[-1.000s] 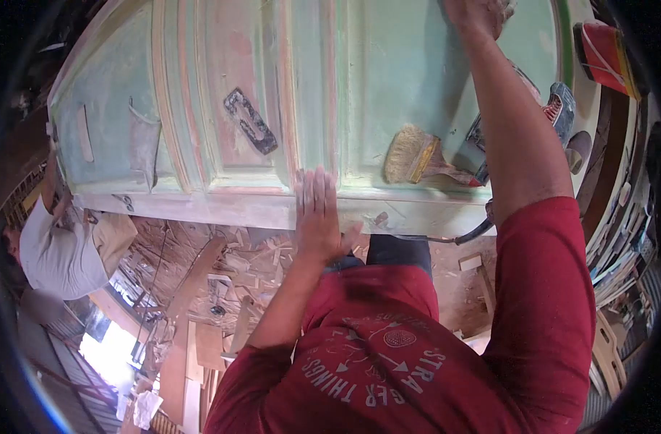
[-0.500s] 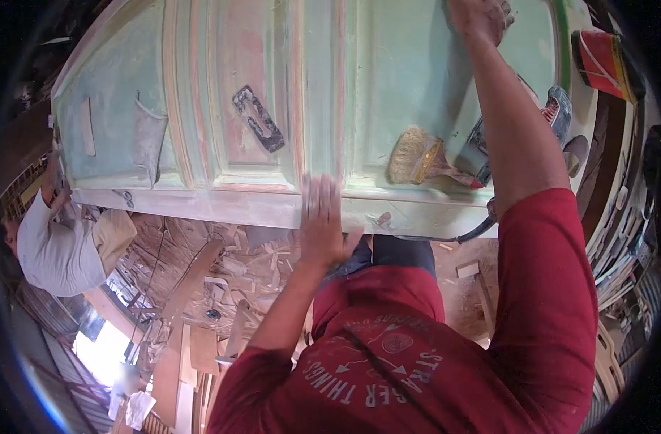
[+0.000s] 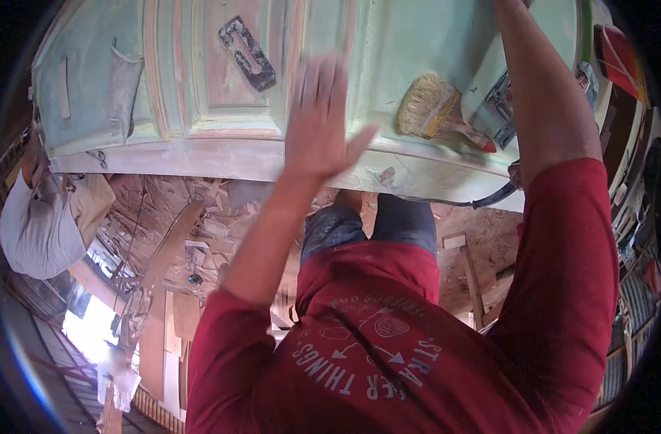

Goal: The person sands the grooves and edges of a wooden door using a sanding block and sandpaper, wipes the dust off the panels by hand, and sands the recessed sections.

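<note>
My left hand (image 3: pixel 319 119) is open with its fingers stretched out, palm down over the near edge of a pale green panelled board (image 3: pixel 410 43). Nothing is in it, and its fingertips are slightly blurred. My right forearm reaches to the top right, where only a sliver of my right hand (image 3: pixel 524 3) shows at the frame's edge; its fingers are hidden. Right of my left hand lies a wide bristle brush (image 3: pixel 428 105) with a red-tipped handle. To the left is a dark oblong tool with a slot (image 3: pixel 238 45). A dark tool (image 3: pixel 500 105) lies partly behind my right forearm.
A person in a light shirt (image 3: pixel 45 228) is at the board's left end. Sandpaper (image 3: pixel 123 87) and a thin strip (image 3: pixel 63 88) lie on the board. A dark cable (image 3: pixel 489 199) hangs at its near edge. Wood scraps (image 3: pixel 153 347) cover the floor. A red container (image 3: pixel 619 58) stands at right.
My left hand has moved from the board's near edge farther up over the panel. My right hand has moved up, mostly out of view. The camera's view has shifted, so the board appears higher.
</note>
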A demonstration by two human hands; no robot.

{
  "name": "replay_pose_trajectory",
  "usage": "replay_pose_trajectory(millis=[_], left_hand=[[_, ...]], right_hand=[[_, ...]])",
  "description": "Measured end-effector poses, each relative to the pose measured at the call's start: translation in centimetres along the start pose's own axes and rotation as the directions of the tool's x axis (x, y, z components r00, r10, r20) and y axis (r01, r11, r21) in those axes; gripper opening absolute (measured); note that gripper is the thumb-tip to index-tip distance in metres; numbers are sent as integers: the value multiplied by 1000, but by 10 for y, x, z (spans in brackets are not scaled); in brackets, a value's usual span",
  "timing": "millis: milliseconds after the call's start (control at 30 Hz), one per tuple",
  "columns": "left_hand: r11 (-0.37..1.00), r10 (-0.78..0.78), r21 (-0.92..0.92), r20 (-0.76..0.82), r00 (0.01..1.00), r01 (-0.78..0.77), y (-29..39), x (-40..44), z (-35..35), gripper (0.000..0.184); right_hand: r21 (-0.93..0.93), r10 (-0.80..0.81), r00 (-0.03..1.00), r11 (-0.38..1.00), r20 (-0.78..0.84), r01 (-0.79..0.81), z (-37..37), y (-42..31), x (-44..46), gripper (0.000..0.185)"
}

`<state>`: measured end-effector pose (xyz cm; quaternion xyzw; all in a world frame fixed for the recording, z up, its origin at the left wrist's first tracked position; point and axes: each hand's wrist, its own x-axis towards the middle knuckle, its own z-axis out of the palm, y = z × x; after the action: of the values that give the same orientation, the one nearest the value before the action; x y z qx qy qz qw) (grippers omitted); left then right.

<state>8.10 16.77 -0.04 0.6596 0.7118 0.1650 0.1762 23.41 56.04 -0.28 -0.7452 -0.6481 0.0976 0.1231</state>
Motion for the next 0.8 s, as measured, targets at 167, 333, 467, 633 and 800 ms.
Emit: replay_pose_trajectory(millis=[167,333,467,633,800], left_hand=[[995,-103,23,112,988,101,34,-47,-15,112],[995,-71,65,-72,995,75,3,100,-10,113],[993,-106,50,50,993,103,-2,40,-1,112],[989,-140,58,74,987,136,23,-58,0,112],[986,-130,106,-29,991,133,7,64,-5,107]], right_hand=[[71,9,999,997,-33,-6,8,12,-10,88],[22,36,998,999,47,-37,-4,-2,2,89],[16,28,999,999,18,-28,6,4,5,89],[11,14,1000,1000,-8,-14,6,0,8,90],[-31,30,999,999,38,-29,6,3,10,91]])
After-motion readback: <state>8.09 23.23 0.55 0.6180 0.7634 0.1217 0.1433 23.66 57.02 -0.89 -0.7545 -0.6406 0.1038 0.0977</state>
